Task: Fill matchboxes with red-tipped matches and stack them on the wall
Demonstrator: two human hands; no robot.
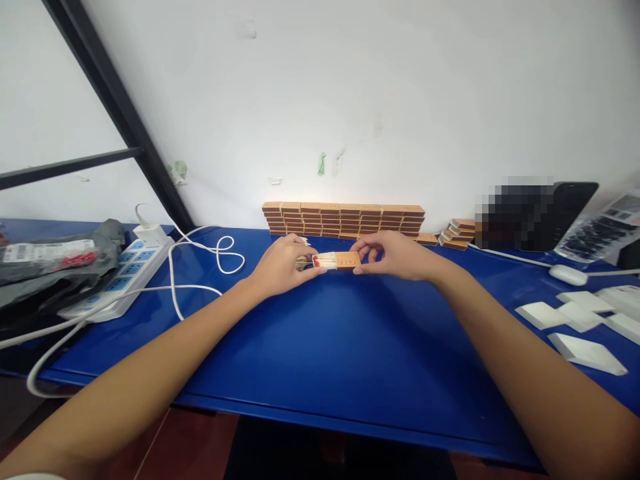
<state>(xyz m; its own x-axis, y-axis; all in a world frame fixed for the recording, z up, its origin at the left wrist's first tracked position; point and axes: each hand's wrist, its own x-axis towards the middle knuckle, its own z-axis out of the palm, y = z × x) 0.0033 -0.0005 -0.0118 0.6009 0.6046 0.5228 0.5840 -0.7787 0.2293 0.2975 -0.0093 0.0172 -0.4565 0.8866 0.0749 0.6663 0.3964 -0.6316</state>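
A matchbox (349,259) is held between my two hands, its inner tray drawn partly out to the left. Red-headed matches (326,260) lie side by side in the exposed tray. My left hand (284,265) grips the tray's left end with thumb and fingers. On the orange sleeve, my right hand (395,255) closes from the right, thumb in front and fingers behind. More matchsticks (302,263) show beside the left fingers, partly hidden by them; whether they are loose cannot be made out. Behind the hands, a long stack of matchboxes (343,219) stands against the wall.
A smaller leaning matchbox stack (457,233) sits right of the long one. White flat pieces (587,351) lie on the blue table (320,353) at right, near a black phone-like object (570,212). At left are a power strip (133,270), white cables and a dark plastic bag (107,243).
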